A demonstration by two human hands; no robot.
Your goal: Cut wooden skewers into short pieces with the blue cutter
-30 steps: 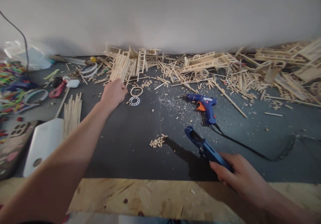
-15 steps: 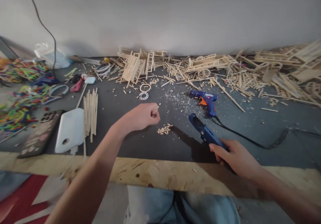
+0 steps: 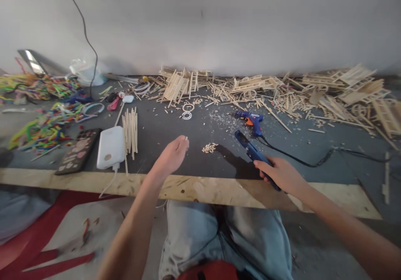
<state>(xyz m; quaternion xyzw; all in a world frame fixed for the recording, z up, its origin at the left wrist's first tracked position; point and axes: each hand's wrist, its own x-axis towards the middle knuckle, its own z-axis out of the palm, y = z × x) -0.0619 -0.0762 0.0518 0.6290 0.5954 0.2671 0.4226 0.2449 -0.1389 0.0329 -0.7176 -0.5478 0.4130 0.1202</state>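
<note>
I see the left hand (image 3: 171, 158) has drawn back from the stick models to mid-table, fingertips pinched on 1 tiny wood piece (image 3: 186, 138). The right hand (image 3: 282, 175) still wraps the blue cutter (image 3: 250, 151) (blade end forward), beside the cut bits (image 3: 209, 148).

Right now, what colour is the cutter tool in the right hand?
Blue: the handled cutter tool gripped by the right hand, clearest in the head view.

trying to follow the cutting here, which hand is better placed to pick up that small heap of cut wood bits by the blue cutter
Left, probably. The left hand hovers beside the wood bits, pinching only a tiny piece. The right hand grips the blue cutter.
</note>
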